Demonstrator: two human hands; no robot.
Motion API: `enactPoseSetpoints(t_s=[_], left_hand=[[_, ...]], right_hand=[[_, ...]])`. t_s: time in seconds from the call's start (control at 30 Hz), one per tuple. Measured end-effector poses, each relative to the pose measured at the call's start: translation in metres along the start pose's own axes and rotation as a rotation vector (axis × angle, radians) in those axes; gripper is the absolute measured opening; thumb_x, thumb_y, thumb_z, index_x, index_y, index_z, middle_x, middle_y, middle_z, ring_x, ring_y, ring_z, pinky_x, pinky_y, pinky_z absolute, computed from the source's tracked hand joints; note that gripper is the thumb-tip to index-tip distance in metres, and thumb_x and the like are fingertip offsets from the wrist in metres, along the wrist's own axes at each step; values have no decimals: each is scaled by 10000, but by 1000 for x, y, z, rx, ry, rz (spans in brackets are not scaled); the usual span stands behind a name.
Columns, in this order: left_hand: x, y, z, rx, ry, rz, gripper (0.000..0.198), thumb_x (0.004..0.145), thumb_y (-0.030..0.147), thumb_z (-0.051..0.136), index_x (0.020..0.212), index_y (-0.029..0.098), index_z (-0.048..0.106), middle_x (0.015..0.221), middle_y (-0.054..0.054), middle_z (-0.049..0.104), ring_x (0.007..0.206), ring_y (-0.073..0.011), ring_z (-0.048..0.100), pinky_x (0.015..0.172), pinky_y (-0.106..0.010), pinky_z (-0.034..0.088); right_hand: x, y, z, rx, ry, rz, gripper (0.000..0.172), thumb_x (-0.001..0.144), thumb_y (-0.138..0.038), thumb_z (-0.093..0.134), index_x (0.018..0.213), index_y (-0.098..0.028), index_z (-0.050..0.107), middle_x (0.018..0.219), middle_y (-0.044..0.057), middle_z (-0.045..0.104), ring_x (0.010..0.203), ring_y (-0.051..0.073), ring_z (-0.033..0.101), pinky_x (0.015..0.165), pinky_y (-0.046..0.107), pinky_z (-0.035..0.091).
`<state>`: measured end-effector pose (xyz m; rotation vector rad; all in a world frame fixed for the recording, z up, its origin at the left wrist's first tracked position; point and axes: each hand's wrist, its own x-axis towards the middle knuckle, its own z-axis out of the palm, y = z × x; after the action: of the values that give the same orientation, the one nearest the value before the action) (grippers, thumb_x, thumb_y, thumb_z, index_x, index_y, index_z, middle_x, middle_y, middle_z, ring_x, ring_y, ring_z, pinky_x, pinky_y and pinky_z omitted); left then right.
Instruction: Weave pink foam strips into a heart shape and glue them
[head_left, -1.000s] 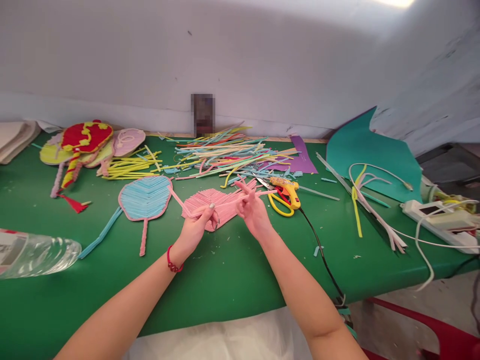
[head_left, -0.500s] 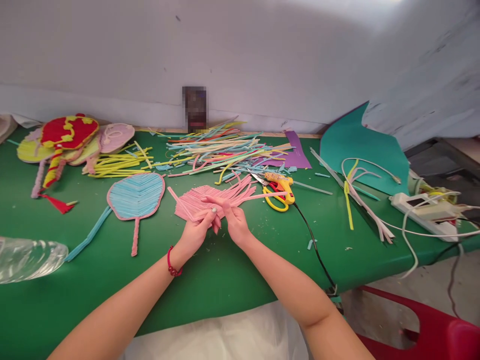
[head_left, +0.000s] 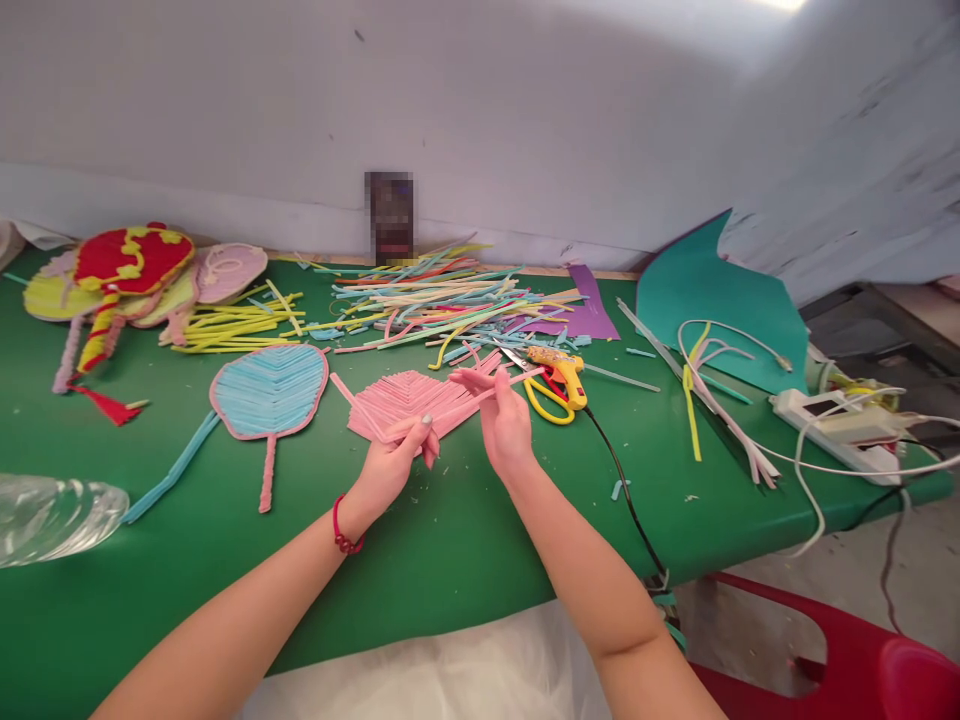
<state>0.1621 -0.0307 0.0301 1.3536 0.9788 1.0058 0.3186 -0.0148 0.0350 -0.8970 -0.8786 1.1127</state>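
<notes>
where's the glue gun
Head view, right of centre: the glue gun lies on the green table beside the yellow scissors, just past the right hand.

Pink woven strip piece (head_left: 409, 400) flat on table, strip (head_left: 457, 403) lifted.

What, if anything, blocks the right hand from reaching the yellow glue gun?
Probably nothing: the right hand is close beside the yellow glue gun, only flat scissors handles between. But it pinches a pink strip and would have to drop that first.
</notes>
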Motion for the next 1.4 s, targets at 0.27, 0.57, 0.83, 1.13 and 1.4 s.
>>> enactPoseSetpoints(t_s=[0.27, 0.57, 0.83, 1.13, 1.4], left_hand=[[-2, -1, 1, 9, -79, -13, 523, 848, 604, 495, 552, 185, 596, 494, 12, 539, 500, -113, 493, 593, -268, 413], [3, 1, -9, -270, -3, -127, 485, 806, 564, 591, 527, 168, 578, 536, 14, 516, 487, -87, 453, 502, -242, 358], [2, 5, -5, -378, -89, -155, 493, 767, 578, 633, 509, 163, 564, 486, 18, 486, 502, -93, 452, 501, -233, 377], [0, 3, 2, -376, -144, -142, 499, 742, 588, 650, 500, 162, 557, 497, 16, 486, 470, -89, 429, 469, -246, 376], [-3, 5, 4, -386, -185, -178, 510, 740, 591, 651, 479, 163, 560, 480, 10, 487, 473, -93, 447, 469, -241, 375]], right_hand=[[12, -14, -15, 86, 64, -30, 440, 876, -556, 515, 791, -190, 745, 809, 56, 746, 907, 209, 688, 1007, 398, 429], [12, -7, -27, -143, -368, -10, 580, 663, -495, 784, 1199, -326, 641, 943, 9, 629, 831, 147, 565, 707, 257, 485], [-1, 10, -8, -181, -480, 25, 245, 690, -390, 792, 923, -320, 766, 783, -2, 589, 739, 131, 558, 669, 271, 482], [0, 24, -7, -10, -398, 77, 183, 628, -445, 820, 708, -287, 775, 663, -19, 530, 655, 118, 515, 623, 276, 439], [0, 20, -7, 0, -387, -30, 170, 657, -447, 806, 706, -289, 767, 717, -3, 570, 695, 128, 531, 656, 291, 450]])
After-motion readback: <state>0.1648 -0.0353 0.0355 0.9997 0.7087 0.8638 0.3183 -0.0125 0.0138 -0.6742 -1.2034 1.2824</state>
